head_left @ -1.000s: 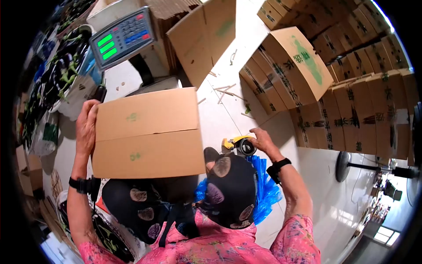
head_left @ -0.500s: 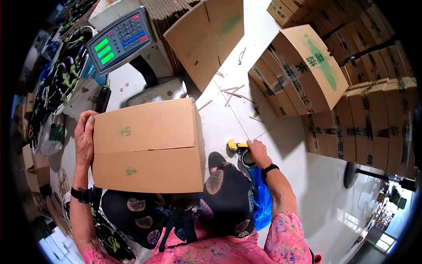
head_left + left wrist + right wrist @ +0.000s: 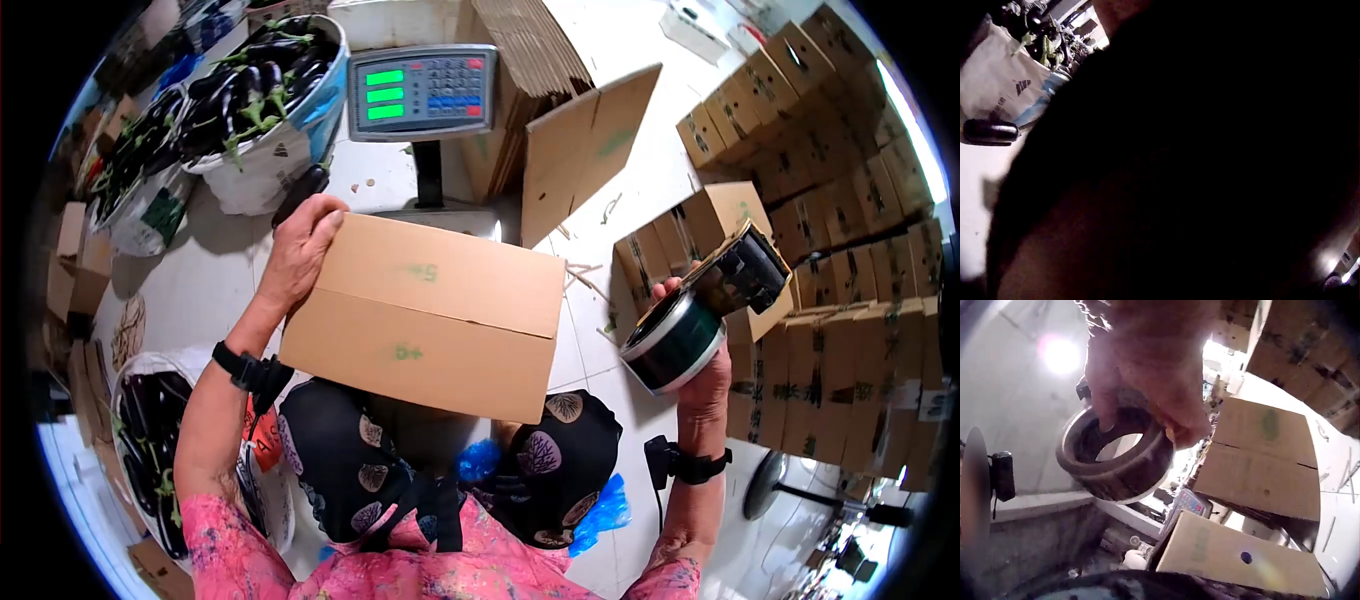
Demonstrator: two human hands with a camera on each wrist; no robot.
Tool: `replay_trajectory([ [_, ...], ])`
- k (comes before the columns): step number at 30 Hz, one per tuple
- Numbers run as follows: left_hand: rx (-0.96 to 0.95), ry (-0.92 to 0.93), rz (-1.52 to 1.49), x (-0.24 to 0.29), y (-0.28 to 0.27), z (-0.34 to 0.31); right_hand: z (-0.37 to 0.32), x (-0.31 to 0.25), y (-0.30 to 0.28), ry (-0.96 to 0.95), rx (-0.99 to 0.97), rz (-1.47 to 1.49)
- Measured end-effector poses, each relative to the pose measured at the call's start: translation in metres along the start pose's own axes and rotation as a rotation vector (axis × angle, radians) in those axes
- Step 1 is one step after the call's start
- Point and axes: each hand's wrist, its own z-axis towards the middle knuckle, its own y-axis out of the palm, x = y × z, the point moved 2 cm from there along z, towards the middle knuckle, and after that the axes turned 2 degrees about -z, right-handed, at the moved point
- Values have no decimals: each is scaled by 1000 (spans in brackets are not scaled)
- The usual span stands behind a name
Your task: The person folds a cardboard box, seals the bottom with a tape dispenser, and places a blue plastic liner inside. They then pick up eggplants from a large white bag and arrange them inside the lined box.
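Observation:
A closed cardboard box [image 3: 425, 318] with green print on its two top flaps rests over the person's knees, tilted slightly. My left hand [image 3: 305, 250] grips its far left corner, thumb along the top edge. To the right of the box, my right hand [image 3: 708, 378] holds a tape dispenser [image 3: 740, 275] raised off the floor, with a thick roll of tape [image 3: 672, 342] on it. In the right wrist view, fingers curl into the open core of the tape roll [image 3: 1085, 470]. The left wrist view is mostly dark, and the left hand's grip is hidden there.
A scale display [image 3: 422, 92] stands beyond the box, beside stacked flat cardboard [image 3: 530, 50]. Bags of eggplants [image 3: 245, 165] stand at the left, with a loose eggplant [image 3: 300, 192] nearby. Packed cartons [image 3: 800, 385] are piled at right; a fan [image 3: 765, 487] stands near them.
My right hand has picked the tape dispenser up off the floor and raised it beside the box. The left hand has kept hold of the box corner. The head view has shifted left.

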Motion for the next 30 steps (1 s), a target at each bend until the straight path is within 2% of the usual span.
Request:
replay_trajectory([
  [3,-4,0,-17,-3,-2,-2,16,-8,21,-69,-170,-273],
  [4,-13,3,-16,-5,-3,-2,11,-11,44,-53,-129,-322],
  [6,7,51,15,-6,-5,-2,13,-12,66,38,-165,-367],
  [9,10,33,20,-4,-7,-2,17,-12,107,-10,-174,-466],
  [11,19,40,-27,-12,-4,-2,19,-12,137,63,-176,-468],
  [14,34,64,-23,-10,-5,-1,31,-4,145,75,-279,-505],
  [19,61,109,4,-6,-7,-2,34,5,180,74,-190,-597],
  [20,63,109,7,-6,-7,-2,36,7,188,47,-252,-816],
  [22,69,111,10,-8,-6,-2,42,35,200,-122,-452,-1081],
  [24,69,108,-4,-10,-5,-3,49,59,201,-338,-506,-1377],
  [25,77,108,-7,-11,-6,-2,50,57,209,-317,-518,-1303],
  [30,102,114,-10,-14,-6,-4,46,57,217,-473,-621,-1372],
])
